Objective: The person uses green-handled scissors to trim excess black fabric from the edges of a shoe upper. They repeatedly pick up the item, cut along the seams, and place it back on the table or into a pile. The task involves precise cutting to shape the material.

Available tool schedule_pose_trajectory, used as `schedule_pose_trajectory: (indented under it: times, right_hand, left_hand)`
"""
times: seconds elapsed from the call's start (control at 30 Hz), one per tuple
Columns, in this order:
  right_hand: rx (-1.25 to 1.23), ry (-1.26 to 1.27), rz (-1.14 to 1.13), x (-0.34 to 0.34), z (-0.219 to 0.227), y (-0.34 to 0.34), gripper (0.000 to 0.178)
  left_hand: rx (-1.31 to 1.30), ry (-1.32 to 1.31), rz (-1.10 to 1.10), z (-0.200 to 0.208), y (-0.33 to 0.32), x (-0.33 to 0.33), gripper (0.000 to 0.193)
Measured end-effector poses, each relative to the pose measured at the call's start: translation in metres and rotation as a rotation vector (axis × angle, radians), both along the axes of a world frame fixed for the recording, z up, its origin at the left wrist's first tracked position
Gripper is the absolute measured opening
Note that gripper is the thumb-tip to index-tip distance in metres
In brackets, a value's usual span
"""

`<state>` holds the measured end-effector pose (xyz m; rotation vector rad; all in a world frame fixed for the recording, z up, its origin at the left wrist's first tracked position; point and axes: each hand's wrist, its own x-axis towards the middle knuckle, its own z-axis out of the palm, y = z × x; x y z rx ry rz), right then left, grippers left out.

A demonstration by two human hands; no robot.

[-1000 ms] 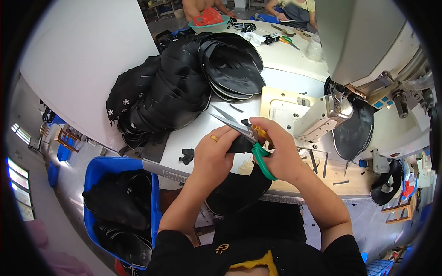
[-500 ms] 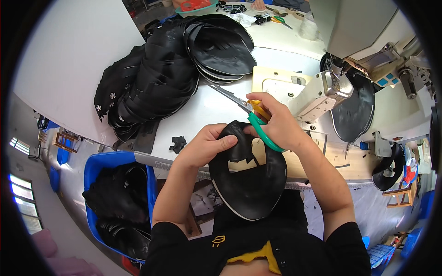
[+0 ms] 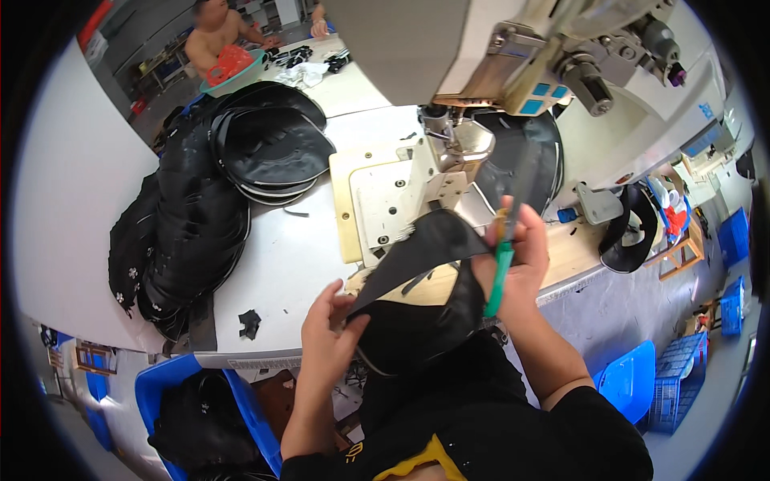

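A black leather-like shoe upper (image 3: 413,330), curved round a wide opening, hangs in front of me near the table edge. My left hand (image 3: 329,333) pinches its left side between thumb and fingers. At its right side my right hand (image 3: 517,260) grips the scissors (image 3: 499,280), which have green and yellow handles. The scissor blades point up and away, smeared by motion. The same hand's fingers also touch the upper's right edge, partly hidden behind it. Just beyond the upper stands the sewing machine head (image 3: 459,143).
A long overlapping pile of black uppers (image 3: 196,208) covers the table's left side. A black scrap (image 3: 249,323) lies near the front edge. Below left stands a blue bin (image 3: 258,417) holding black pieces. Another upper (image 3: 630,232) hangs at the right. A person (image 3: 220,40) is across the table.
My view has swung to the right. The upper has been turned and spread between both hands, its opening facing the machine. The scissors have swung from pointing left to pointing upward.
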<state>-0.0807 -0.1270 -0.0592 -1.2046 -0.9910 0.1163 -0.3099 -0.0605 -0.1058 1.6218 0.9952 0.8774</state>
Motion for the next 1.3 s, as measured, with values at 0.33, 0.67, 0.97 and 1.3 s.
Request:
schedule_pose_trajectory:
  times: [0.33,0.67,0.97,1.3]
  right_hand:
    - [-0.130,0.247,-0.294,0.082,-0.007,-0.033,0.064]
    - [-0.252,0.226,-0.142,0.086,-0.030,-0.059,0.081]
    - [-0.117,0.214,-0.098,0.082,-0.038,-0.068,0.061]
    - [0.049,0.311,0.081,0.070,0.006,-0.095,0.067]
  left_hand:
    - [0.519,0.250,-0.249,-0.004,-0.056,0.068,0.058]
    - [0.409,0.203,-0.139,-0.019,-0.061,0.081,0.056]
    - [-0.143,-0.341,-0.092,-0.015,-0.079,0.082,0.071]
    - [-0.348,-0.332,-0.203,-0.016,-0.069,0.103,0.031]
